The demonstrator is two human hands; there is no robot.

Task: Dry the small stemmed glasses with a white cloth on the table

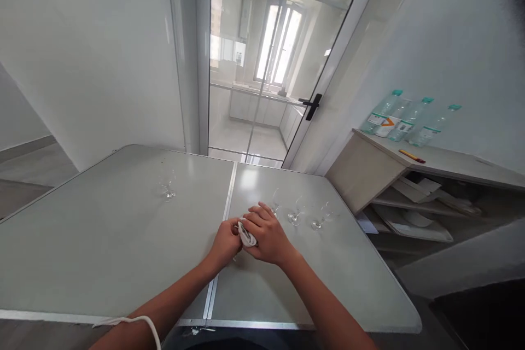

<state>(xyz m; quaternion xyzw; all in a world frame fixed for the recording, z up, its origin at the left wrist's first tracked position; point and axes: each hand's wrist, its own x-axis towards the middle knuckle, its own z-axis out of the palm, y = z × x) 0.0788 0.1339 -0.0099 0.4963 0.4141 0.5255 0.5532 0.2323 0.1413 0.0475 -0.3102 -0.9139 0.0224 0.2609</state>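
Observation:
Over the table's middle seam my two hands meet. My right hand (267,235) is closed on a bunched white cloth (247,234), its fingers bent over the top. Against the cloth's left side, my left hand (227,241) is curled round a clear stemmed glass, mostly hidden by the fingers and the cloth; only slight transparent edges show. Just beyond my right hand stand several clear stemmed glasses, among them one glass (293,219) in the middle and another glass (317,224) to its right. A separate stemmed glass (168,193) stands far to the left.
The grey table (123,240) has a metal seam and edging. At right, a wooden shelf unit (369,161) bears clear plastic bottles (404,126) with green caps and a yellow-red pen-like item (412,156). A glazed door (262,65) with a black handle (312,106) is behind the table.

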